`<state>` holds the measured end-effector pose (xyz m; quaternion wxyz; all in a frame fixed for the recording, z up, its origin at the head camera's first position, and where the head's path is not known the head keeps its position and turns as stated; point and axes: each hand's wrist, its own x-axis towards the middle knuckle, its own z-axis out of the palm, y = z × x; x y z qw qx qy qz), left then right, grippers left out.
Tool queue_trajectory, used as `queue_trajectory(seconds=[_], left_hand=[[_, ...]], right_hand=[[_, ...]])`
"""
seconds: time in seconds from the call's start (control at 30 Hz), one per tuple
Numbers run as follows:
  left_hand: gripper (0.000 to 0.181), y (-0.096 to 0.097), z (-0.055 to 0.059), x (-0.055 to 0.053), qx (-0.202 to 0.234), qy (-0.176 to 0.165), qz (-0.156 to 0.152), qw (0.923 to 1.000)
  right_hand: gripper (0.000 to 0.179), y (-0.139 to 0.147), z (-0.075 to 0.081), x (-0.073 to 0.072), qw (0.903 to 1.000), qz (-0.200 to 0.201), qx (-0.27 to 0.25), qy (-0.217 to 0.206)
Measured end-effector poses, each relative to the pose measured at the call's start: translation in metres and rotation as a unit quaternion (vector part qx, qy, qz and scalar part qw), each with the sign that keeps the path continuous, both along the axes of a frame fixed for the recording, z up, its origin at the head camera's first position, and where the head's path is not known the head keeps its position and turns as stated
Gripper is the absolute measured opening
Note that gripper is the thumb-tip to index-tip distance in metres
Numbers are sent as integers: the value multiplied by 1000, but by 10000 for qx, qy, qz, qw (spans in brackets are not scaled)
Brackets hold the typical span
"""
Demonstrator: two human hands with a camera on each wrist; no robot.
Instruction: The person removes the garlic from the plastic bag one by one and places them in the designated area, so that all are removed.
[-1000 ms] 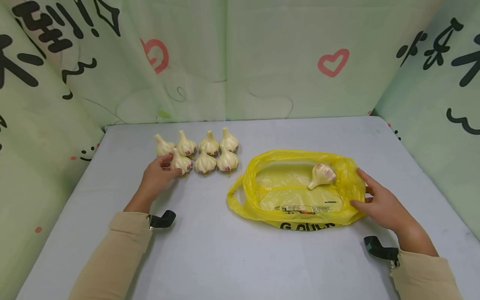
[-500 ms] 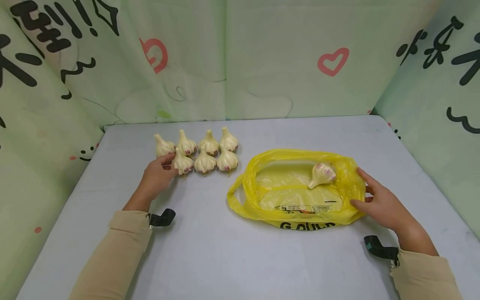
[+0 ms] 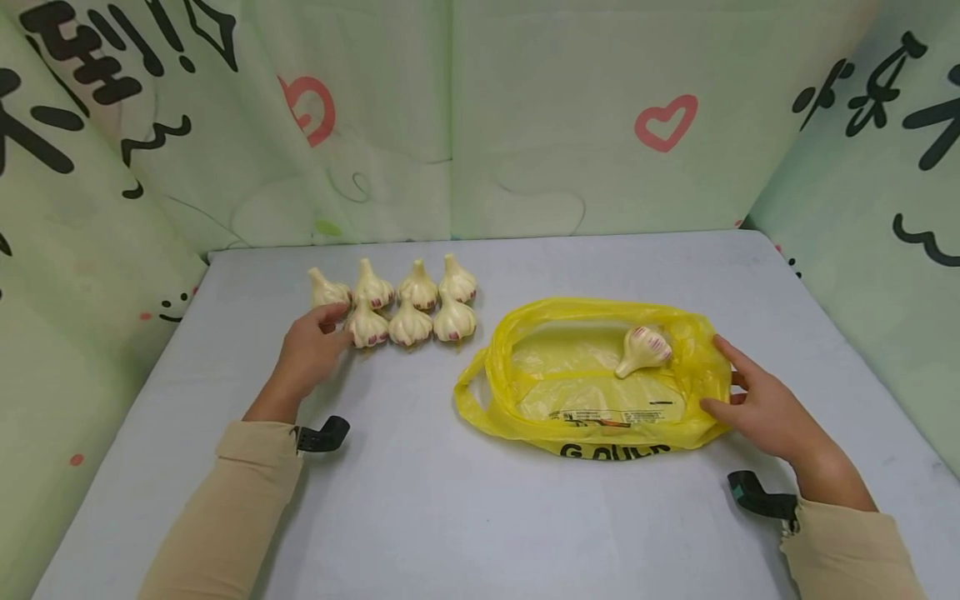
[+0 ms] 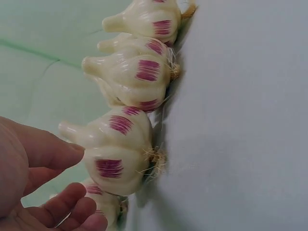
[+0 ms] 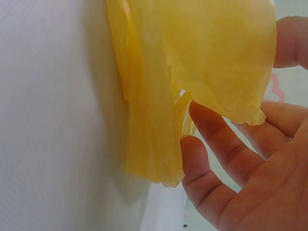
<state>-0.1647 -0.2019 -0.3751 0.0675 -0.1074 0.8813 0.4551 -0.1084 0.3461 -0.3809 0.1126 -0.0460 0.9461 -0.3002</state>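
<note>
Several whitish garlic bulbs with purple marks stand in two rows on the table's far left. My left hand [image 3: 309, 354] is beside the front row's leftmost garlic bulb [image 3: 367, 325], its fingers loosely bent. In the left wrist view the thumb tip lies at the edge of that garlic bulb [image 4: 120, 151]; whether it touches cannot be told. On the right lies a yellow plastic bag [image 3: 540, 429], its mouth spread wide, with one garlic bulb [image 3: 643, 350] inside. My right hand [image 3: 765, 408] touches the bag's right side with spread fingers, also against the yellow plastic [image 5: 211, 57] in the right wrist view.
A white cloth covers the table [image 3: 465, 517]. A printed pale green curtain [image 3: 525, 125] hangs behind it and along both sides. The bag's loop handle [image 3: 468, 400] reaches left towards the middle. Black wrist cameras [image 3: 324, 435] sit on both wrists.
The front row's leftmost garlic bulb has shifted slightly right, up against its neighbour. My left hand has drawn back a little to the left. The right hand and bag stay still.
</note>
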Motion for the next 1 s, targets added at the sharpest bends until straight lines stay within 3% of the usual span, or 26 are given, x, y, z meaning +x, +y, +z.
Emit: queue_trajectory(seconds=[0.2, 0.4, 0.67, 1.0], left_hand=[[54, 1, 19, 4, 449, 675, 83, 9967], [59, 23, 36, 10, 640, 675, -358, 9950], [60, 81, 41, 7, 683, 744, -1178, 9879], [60, 159, 39, 5, 965, 876, -2328, 9638]], right_hand=[[92, 2, -2, 0, 10000, 6, 4, 47], [91, 1, -2, 0, 10000, -45, -27, 30], [91, 0, -2, -1, 9999, -26, -123, -3], [91, 0, -1, 1, 9999, -59, -110, -12]])
